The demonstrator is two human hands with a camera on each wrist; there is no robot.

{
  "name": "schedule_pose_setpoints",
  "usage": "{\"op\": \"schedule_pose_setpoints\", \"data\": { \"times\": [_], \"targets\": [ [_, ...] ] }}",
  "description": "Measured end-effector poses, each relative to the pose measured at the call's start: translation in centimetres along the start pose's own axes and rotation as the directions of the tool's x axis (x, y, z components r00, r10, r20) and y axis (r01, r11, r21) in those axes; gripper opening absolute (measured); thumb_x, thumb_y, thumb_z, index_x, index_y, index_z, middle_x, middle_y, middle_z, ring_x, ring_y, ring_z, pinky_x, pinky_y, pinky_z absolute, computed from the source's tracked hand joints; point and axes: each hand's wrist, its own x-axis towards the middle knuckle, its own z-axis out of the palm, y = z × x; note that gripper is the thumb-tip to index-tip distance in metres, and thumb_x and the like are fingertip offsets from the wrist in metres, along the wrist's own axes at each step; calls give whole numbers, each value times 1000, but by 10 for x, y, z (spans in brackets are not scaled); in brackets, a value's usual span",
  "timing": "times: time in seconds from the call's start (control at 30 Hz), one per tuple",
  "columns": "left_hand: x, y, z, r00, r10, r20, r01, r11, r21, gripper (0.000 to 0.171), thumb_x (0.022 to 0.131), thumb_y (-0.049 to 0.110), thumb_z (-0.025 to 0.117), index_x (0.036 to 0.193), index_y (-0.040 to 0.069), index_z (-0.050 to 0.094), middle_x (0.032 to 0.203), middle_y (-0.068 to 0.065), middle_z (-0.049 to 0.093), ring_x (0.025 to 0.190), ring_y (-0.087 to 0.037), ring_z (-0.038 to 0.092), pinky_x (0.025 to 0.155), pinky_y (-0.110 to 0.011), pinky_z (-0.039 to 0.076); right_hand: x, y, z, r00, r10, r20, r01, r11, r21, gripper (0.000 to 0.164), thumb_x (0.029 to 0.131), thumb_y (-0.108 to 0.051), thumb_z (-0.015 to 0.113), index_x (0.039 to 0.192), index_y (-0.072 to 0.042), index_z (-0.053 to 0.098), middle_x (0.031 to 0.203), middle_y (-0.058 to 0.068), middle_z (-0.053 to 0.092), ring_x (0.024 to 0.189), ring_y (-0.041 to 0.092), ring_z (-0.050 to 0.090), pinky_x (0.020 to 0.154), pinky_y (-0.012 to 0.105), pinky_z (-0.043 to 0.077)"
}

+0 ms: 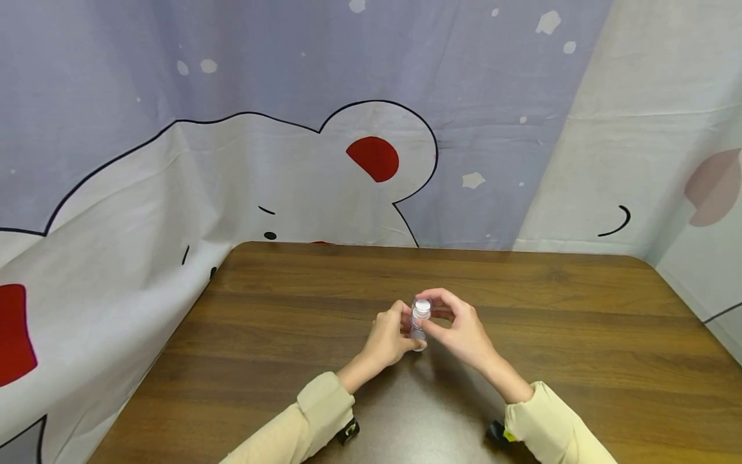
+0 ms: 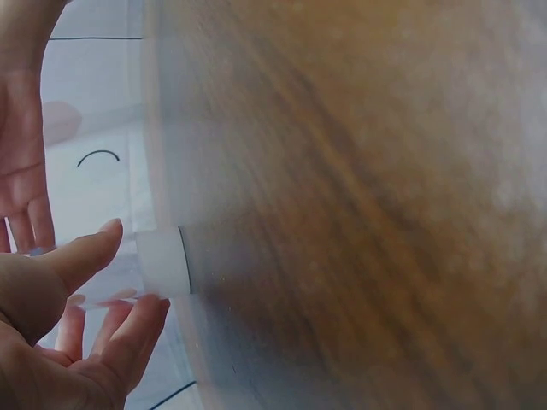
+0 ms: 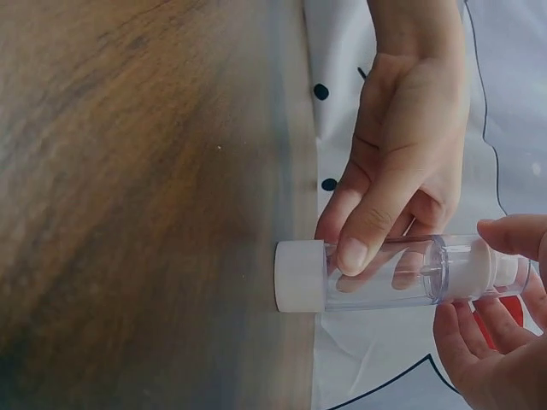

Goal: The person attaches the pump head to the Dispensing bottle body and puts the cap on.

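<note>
A clear bottle (image 3: pixel 376 295) with a white base (image 3: pixel 299 278) stands upright between both hands near the middle of the table. Inside its see-through cap (image 3: pixel 523 266) shows a white pump top (image 3: pixel 470 272). My left hand (image 1: pixel 385 335) grips the bottle's lower body, thumb on the near side and fingers behind. Higher up, my right hand (image 1: pixel 464 328) pinches the capped end between thumb and fingers. In the left wrist view the white base (image 2: pixel 167 260) pokes out past the left fingers. Whether the base touches the table cannot be told.
The brown wooden table (image 1: pixel 261 303) spreads out around both hands. Behind it and along its sides hangs a printed cloth (image 1: pixel 278 167) with cartoon shapes. Black wrist straps (image 1: pixel 348 430) show under the light sleeves (image 1: pixel 324 409).
</note>
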Motion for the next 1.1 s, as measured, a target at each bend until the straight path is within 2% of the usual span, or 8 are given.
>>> {"op": "schedule_pose_setpoints", "data": {
  "times": [0.47,0.6,0.87,0.97,1.1],
  "targets": [
    [3,-1,0,1000,17,-7,-17,1000,20,44,68,8,86,99,3,55,84,-10,72,76,-19,70,65,-23,51,2,2,2,997,-66,-39,66,998,-12,31,80,-1,75,109,-6,64,103,9,70,93,13,66,81,31,58],
    [3,-1,0,1000,13,-11,-13,1000,25,44,68,8,86,98,3,55,84,-10,72,76,-18,70,65,-23,51,3,1,2,998,-50,-27,50,999,-22,30,80,0,75,107,-6,64,101,9,70,91,12,66,81,32,58],
    [3,-3,2,1000,3,-2,-3,1000,25,44,68,8,86,98,4,54,84,-10,72,76,-18,69,65,-23,51,3,-11,2,997,-67,-28,66,997,-31,31,76,10,73,104,5,63,98,19,69,86,26,68,77,46,58],
    [3,-4,2,1000,7,-2,-7,999,31,44,67,8,86,97,4,54,84,-11,72,75,-18,69,64,-22,51,2,-5,3,997,-68,-30,67,997,-27,32,76,9,74,105,3,63,100,17,69,86,23,68,77,43,58],
    [2,-3,2,1000,18,-2,-18,999,35,45,66,7,87,96,4,54,83,-13,72,74,-19,69,63,-22,50,0,6,4,997,-71,-37,71,997,-5,32,77,5,75,106,-2,65,102,13,70,87,15,67,79,31,59]
  ]
}}
